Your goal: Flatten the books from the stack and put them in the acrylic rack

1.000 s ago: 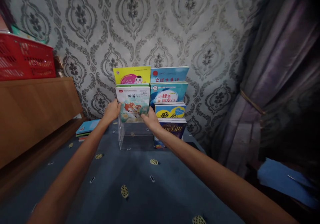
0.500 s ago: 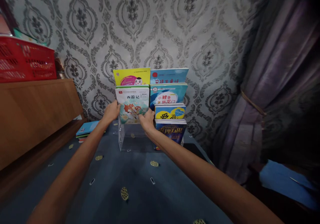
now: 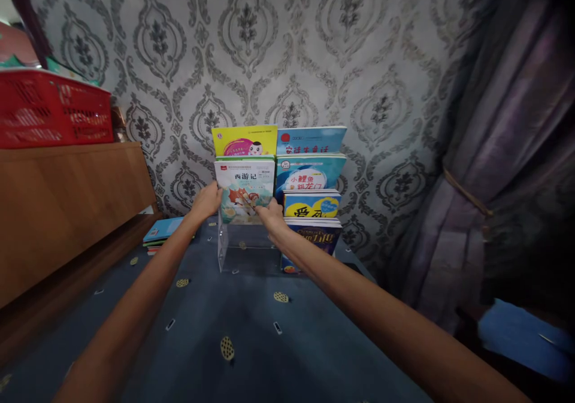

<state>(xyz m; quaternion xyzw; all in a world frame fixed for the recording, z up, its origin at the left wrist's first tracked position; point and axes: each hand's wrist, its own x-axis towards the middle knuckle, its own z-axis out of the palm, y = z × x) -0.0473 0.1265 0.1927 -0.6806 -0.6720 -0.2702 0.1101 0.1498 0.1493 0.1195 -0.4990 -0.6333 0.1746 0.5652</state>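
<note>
A white-topped book point(image 3: 247, 181) with an illustrated cover stands upright in the left column of a clear plastic book rack point(image 3: 251, 253). My left hand point(image 3: 208, 200) grips its left edge, fingers hidden behind it. On the lower right of the same book, my right hand point(image 3: 272, 214) holds on with the thumb across the cover. Behind it rise a green-edged book and a yellow book point(image 3: 245, 139). The right column holds a light blue book point(image 3: 312, 139), a teal book point(image 3: 309, 172), a yellow-and-blue book point(image 3: 312, 204) and dark blue books point(image 3: 321, 235), partly covered by my right forearm.
Left of the rack lies a small stack of books point(image 3: 162, 229) on the dark blue tablecloth point(image 3: 193, 349). A red basket point(image 3: 58, 106) sits on a wooden cabinet point(image 3: 76, 205). Patterned wallpaper stands behind; a tied curtain point(image 3: 453, 223) and blue cloth point(image 3: 521, 337) are at right.
The view has swung slightly, so the whole scene sits a little farther right. Both my hands keep their places on the white-topped book, which looks unmoved in the rack.
</note>
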